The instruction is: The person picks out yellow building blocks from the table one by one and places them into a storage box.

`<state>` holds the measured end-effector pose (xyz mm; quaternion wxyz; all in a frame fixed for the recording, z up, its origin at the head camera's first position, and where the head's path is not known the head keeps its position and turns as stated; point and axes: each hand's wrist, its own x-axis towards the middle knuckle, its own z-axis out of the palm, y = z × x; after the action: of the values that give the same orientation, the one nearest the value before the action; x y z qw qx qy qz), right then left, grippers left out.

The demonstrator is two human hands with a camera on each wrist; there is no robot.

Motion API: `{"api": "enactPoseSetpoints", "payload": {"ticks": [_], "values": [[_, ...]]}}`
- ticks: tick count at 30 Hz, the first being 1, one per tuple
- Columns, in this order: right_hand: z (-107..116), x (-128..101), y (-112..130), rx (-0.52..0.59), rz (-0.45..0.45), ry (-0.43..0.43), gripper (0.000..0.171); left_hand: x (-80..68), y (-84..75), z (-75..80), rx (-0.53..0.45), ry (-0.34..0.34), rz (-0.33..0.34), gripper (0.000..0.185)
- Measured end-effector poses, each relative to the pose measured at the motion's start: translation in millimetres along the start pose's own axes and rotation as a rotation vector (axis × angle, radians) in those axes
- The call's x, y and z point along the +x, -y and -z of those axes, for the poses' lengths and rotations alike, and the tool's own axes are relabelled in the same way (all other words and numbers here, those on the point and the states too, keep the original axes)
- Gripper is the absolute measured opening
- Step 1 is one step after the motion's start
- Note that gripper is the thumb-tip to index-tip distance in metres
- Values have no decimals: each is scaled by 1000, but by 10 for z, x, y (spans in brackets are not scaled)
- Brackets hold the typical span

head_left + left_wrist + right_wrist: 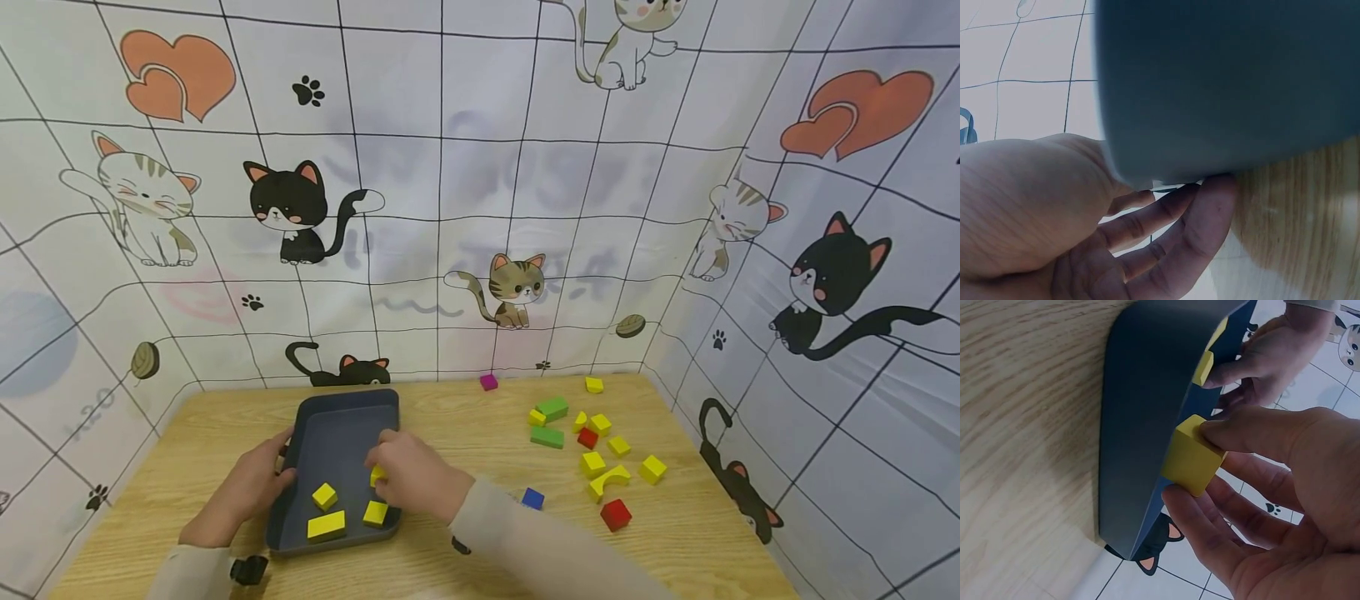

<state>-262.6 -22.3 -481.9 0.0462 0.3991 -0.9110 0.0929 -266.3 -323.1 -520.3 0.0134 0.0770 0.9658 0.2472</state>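
A dark grey tray (341,437) lies on the left part of the wooden table. My left hand (251,485) grips its left side, with curled fingers (1210,212) at the tray wall in the left wrist view. Over the tray's right side, my right hand (420,477) pinches a yellow block (1191,456) between thumb and fingers. Inside the tray, near its front end, are a yellow cube (325,497), a long yellow block (326,526) and another yellow block (375,513). The right hand covers part of the held block in the head view.
Several yellow blocks (652,469), green blocks (547,437) and red blocks (616,515) are scattered on the right. A blue block (532,498) lies beside the right sleeve, and a magenta block (489,382) at the back edge. Cat-print cloth (442,183) encloses the table's back and sides.
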Motion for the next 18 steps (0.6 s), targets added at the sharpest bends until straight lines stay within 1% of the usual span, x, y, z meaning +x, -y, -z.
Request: {"api": "enactPoseSetpoints", "payload": {"ticks": [10, 18], "values": [[-52, -19, 36, -25, 41, 7, 25, -8, -7, -6, -5, 6, 9, 78], [-61, -26, 43, -35, 32, 25, 26, -9, -7, -5, -6, 1, 1, 77]]}}
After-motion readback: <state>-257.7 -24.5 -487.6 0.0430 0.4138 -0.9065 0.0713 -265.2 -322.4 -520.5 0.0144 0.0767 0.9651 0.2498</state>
